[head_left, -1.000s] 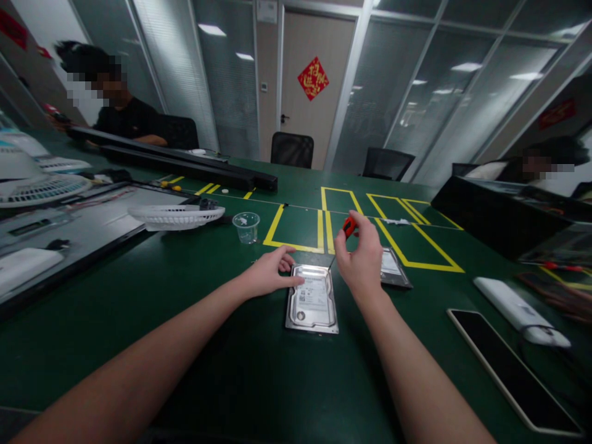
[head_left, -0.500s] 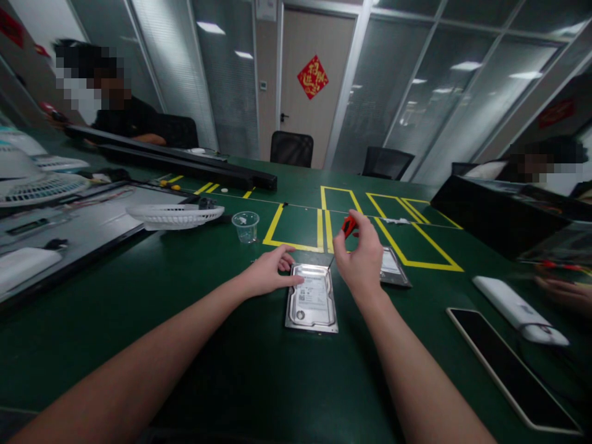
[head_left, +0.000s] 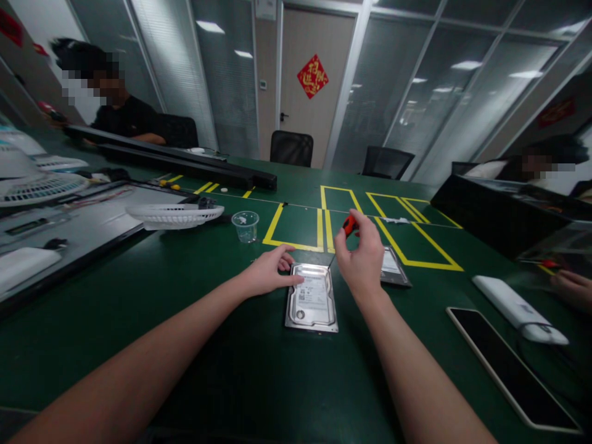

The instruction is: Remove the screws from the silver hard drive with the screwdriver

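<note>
A silver hard drive [head_left: 312, 302] with a white label lies flat on the green table. My left hand [head_left: 272, 271] holds it at its far left corner, thumb on the label and fingers curled by the edge. In my right hand [head_left: 363, 259], closed, is a red-and-black screwdriver [head_left: 350, 226], tilted, its thin shaft pointing down to the drive's far right corner. The exact contact of the tip is too small to tell. Partly behind my right hand lies a second hard drive [head_left: 393, 269].
A clear plastic cup [head_left: 245, 228] and a white fan grille [head_left: 176, 216] stand to the left. At right lie a phone [head_left: 511, 367], a white device [head_left: 520, 309] and a dark case [head_left: 485, 216]. Yellow tape marks the table beyond. Another person's hand [head_left: 573, 288] is at far right.
My right hand and the screwdriver have shifted very slightly, the handle looking turned a little. My left hand and the drive stay put. The other person's hand at right has moved.
</note>
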Available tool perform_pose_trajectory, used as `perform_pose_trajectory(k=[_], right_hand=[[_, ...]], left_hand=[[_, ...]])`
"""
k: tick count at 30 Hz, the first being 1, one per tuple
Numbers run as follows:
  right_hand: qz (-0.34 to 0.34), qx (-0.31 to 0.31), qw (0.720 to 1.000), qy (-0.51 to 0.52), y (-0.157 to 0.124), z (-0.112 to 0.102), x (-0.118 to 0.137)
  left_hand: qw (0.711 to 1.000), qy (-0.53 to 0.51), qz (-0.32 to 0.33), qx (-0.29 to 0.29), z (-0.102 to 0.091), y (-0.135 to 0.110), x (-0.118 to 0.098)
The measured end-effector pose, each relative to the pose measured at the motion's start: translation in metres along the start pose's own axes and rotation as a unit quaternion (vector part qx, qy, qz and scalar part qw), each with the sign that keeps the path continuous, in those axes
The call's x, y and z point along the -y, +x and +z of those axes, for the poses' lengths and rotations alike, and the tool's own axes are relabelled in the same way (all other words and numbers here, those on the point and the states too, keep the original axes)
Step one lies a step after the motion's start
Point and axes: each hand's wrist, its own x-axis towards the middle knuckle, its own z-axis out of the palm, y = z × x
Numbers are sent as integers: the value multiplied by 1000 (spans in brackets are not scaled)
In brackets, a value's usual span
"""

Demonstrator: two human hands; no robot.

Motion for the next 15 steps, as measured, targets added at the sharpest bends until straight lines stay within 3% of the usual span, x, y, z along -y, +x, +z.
perform_pose_trajectory(k=[15], right_hand=[[11,-1,1000,7,0,1,0]], left_hand=[[1000,-1,2,2,1,1,2]])
